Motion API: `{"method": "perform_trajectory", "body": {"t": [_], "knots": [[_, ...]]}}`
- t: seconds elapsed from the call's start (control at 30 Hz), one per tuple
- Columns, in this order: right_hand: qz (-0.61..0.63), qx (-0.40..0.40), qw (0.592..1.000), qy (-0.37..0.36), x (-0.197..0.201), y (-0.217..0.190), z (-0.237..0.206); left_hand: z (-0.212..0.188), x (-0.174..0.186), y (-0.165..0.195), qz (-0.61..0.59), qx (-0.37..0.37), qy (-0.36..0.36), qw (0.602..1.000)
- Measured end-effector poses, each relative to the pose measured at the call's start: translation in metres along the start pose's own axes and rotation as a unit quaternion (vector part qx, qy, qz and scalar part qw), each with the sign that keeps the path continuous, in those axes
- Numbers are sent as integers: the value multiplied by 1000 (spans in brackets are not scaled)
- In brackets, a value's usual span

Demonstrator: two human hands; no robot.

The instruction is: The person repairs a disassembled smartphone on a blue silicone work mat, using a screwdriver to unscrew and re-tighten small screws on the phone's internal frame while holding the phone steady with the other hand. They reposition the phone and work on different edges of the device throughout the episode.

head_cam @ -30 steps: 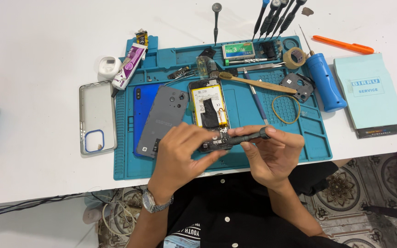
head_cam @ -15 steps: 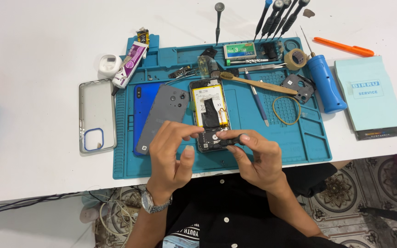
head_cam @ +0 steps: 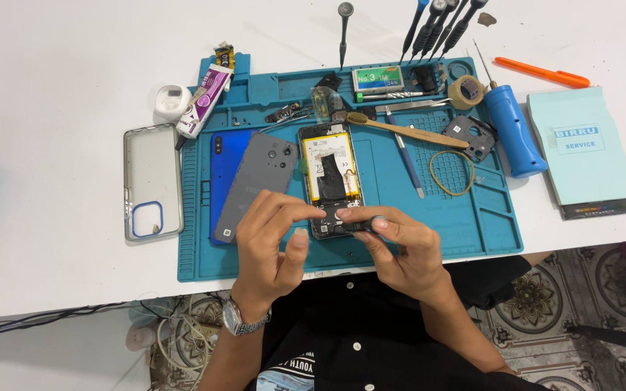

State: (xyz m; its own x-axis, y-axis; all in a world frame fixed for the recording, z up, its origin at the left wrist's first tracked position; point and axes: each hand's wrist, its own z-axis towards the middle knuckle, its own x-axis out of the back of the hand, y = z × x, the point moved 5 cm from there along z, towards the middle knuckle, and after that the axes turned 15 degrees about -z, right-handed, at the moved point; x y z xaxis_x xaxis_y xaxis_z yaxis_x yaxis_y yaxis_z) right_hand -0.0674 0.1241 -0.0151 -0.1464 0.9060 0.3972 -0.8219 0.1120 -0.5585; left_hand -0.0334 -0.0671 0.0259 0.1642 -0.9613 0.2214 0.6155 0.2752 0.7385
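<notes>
A teal repair mat [head_cam: 429, 239] is laid on a white table [head_cam: 52, 87]. A blue phone back [head_cam: 222, 170] and a grey back cover [head_cam: 259, 185] are seen on the mat, beside an opened phone [head_cam: 331, 181] with a white and yellow battery crossed by black tape. A clear case [head_cam: 152, 179] is edged in blue at its camera cutout. A blue electric screwdriver [head_cam: 514, 130], an orange pen [head_cam: 541, 72], a yellow rubber band [head_cam: 451, 172] and a pale teal booklet [head_cam: 581, 145] are also shown. The floor tiles [head_cam: 603, 282] are patterned in grey floral motifs.

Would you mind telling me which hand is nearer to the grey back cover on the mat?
Left. The left hand overlaps the lower right edge of the grey back cover, while the right hand is further right, beyond the open phone.
</notes>
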Motion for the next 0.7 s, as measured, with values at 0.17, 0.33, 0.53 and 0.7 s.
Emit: {"method": "perform_trajectory", "body": {"t": [0.17, 0.33, 0.53, 0.7], "knots": [[0, 1, 1000, -3, 0, 0, 1, 0, 0, -1, 2, 0, 0, 1000], [-35, -11, 999, 11, 1, -1, 2, 0, -1, -2, 5, -1, -2, 1000], [-41, 12, 999, 9, 0, -5, 7, -1, -1, -2, 5, -3, -3, 1000], [-62, 26, 998, 3, 3, -11, 11, 0, -2, -1, 6, -3, -5, 1000]]}}
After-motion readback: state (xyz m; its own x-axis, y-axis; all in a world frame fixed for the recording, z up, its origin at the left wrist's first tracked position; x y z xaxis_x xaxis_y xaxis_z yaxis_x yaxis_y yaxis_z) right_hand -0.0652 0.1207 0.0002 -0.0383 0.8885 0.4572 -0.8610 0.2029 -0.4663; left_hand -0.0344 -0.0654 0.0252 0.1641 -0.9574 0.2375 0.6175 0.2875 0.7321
